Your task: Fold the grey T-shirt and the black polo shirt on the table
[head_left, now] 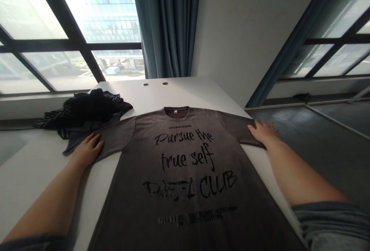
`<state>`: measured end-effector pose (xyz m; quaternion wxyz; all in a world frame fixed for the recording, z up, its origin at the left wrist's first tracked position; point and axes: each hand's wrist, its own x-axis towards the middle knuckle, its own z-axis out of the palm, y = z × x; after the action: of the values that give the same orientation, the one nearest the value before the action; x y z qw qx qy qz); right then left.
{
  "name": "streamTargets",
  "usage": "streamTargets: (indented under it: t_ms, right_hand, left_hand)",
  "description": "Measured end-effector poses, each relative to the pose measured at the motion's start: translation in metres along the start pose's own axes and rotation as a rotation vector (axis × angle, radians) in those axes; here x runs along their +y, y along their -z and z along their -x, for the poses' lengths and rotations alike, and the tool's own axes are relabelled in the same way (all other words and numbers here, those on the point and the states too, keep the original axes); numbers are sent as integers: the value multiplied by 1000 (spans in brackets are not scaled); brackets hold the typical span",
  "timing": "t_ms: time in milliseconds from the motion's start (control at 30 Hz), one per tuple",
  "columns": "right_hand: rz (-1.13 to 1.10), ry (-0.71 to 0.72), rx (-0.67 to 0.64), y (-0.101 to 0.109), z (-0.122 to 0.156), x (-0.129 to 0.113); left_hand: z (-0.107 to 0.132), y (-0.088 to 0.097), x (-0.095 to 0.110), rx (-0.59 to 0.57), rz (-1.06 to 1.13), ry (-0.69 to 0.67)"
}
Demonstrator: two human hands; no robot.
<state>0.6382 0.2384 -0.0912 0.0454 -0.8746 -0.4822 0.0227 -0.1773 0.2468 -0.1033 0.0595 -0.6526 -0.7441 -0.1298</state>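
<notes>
A grey-brown T-shirt (185, 166) with black lettering lies spread flat, front up, on a white table (34, 166), its collar pointing away from me. My left hand (86, 149) rests flat on the end of the shirt's left sleeve, fingers stretched out. My right hand (263, 131) lies flat on the end of the right sleeve at the table's right edge, fingers spread. Neither hand grips anything.
A heap of dark clothes (86, 114), one striped, lies on the table at the back left, just beyond my left hand. Two round holes (155, 84) mark the table's far end. Windows, a teal curtain (167, 23) and a white wall stand behind. Grey floor lies right.
</notes>
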Motion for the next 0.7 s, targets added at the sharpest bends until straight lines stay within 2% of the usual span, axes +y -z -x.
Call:
streamTargets:
  t_ms: [67, 133, 400, 467, 533, 633, 700]
  right_hand:
    - [-11, -87, -18, 0, 0, 10]
    - [-4, -110, -58, -1, -1, 10]
    - [-20, -114, -44, -8, -5, 6]
    - [-32, -118, 11, -6, -2, 5]
    - [-25, -66, 131, -2, 6, 2]
    - [-4, 104, 328, 11, 28, -10]
    - [-3, 243, 384, 21, 51, -23]
  left_hand:
    - [2, 3, 3, -68, 20, 29]
    - [4, 7, 5, -109, 42, 58]
    - [7, 14, 10, -44, 86, 107]
    - [8, 16, 12, -43, 96, 117]
    - [12, 19, 12, -21, 113, 110]
    - [23, 27, 14, 104, 170, 63]
    - [35, 37, 21, 177, 224, -4]
